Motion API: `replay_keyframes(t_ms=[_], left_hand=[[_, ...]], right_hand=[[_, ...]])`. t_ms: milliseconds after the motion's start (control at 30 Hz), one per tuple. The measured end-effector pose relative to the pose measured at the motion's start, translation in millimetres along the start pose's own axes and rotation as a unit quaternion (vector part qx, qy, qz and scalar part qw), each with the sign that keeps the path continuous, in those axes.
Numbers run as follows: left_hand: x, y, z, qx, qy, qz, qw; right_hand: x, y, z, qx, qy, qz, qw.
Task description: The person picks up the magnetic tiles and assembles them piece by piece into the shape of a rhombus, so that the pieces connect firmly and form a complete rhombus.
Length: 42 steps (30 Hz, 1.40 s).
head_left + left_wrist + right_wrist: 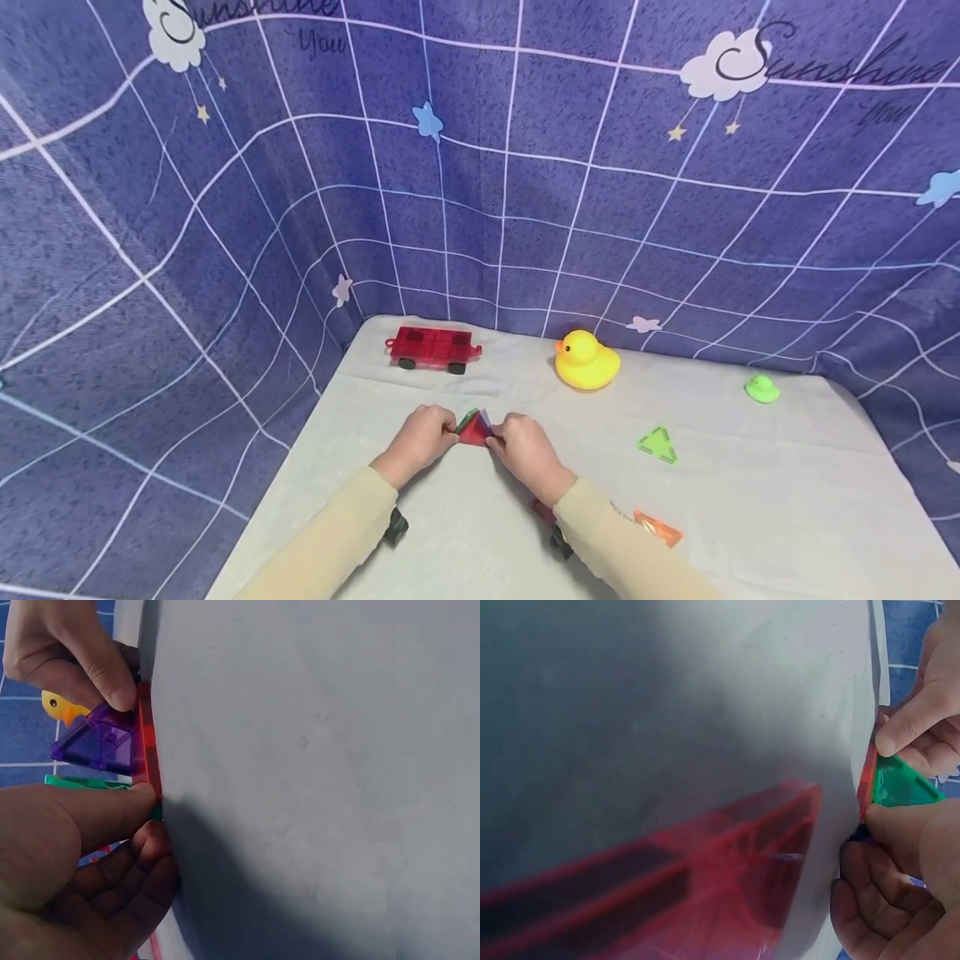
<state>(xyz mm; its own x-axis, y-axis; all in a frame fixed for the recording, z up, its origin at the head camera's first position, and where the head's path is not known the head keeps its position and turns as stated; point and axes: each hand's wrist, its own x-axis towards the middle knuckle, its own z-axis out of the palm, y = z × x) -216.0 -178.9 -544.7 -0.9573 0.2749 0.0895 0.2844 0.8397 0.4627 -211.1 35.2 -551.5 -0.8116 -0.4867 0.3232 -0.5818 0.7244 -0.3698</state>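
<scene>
Both hands meet at a small cluster of translucent magnetic tiles mid-table. A red tile [475, 431] faces the near side, with a green tile [904, 785] standing on its left and a purple triangular tile [101, 746] on its right. My left hand [422, 437] pinches the left corner by the green tile between thumb and fingers. From the other side, my right hand [527, 454] pinches the right corner by the purple tile. The fingertips cover both lower corners.
A red toy car base [431, 347] stands at the back left, a yellow duck [587, 362] right of it. Farther right are a small green duck [762, 389], a light green triangle tile [657, 445] and an orange tile [660, 529]. A red translucent piece [735, 877] lies near the right wrist.
</scene>
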Motion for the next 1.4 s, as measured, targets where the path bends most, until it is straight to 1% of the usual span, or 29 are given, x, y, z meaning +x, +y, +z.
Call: replay_keyframes(t_ms=[167, 367, 567, 700, 933, 1067, 1200, 1400], left_hand=[[-0.4, 2.0, 1.0, 0.006, -0.001, -0.003, 1.0], [-1.0, 3.9, 1.7, 0.027, 0.006, 0.009, 0.9996], [0.5, 6.6, 3.3, 0.021, 0.01, 0.008, 0.9997], [-0.3, 5.8, 4.8, 0.018, 0.015, 0.019, 0.9995], [-4.1, 0.5, 4.6, 0.029, 0.029, 0.039, 0.9984], [-6.6, -0.6, 4.2, 0.047, 0.036, 0.046, 0.9972], [-8.3, 0.1, 4.6, 0.059, 0.048, 0.049, 0.9959], [-11.3, 3.1, 3.8, 0.054, 0.067, 0.04, 0.9955]], right_hand=[[0, 0, 1, -0.017, 0.003, -0.007, 1.0], [0, 0, 5, -0.064, 0.006, -0.024, 0.998], [-1, 0, 3, -0.064, 0.005, -0.019, 0.998], [-2, 1, 2, -0.073, 0.006, -0.023, 0.997], [-3, -1, 4, -0.105, 0.021, -0.05, 0.993], [-2, -2, 5, -0.095, 0.016, -0.041, 0.995], [-3, -4, 3, -0.065, -0.002, -0.017, 0.998], [-8, -2, -3, -0.036, -0.019, 0.009, 0.999]])
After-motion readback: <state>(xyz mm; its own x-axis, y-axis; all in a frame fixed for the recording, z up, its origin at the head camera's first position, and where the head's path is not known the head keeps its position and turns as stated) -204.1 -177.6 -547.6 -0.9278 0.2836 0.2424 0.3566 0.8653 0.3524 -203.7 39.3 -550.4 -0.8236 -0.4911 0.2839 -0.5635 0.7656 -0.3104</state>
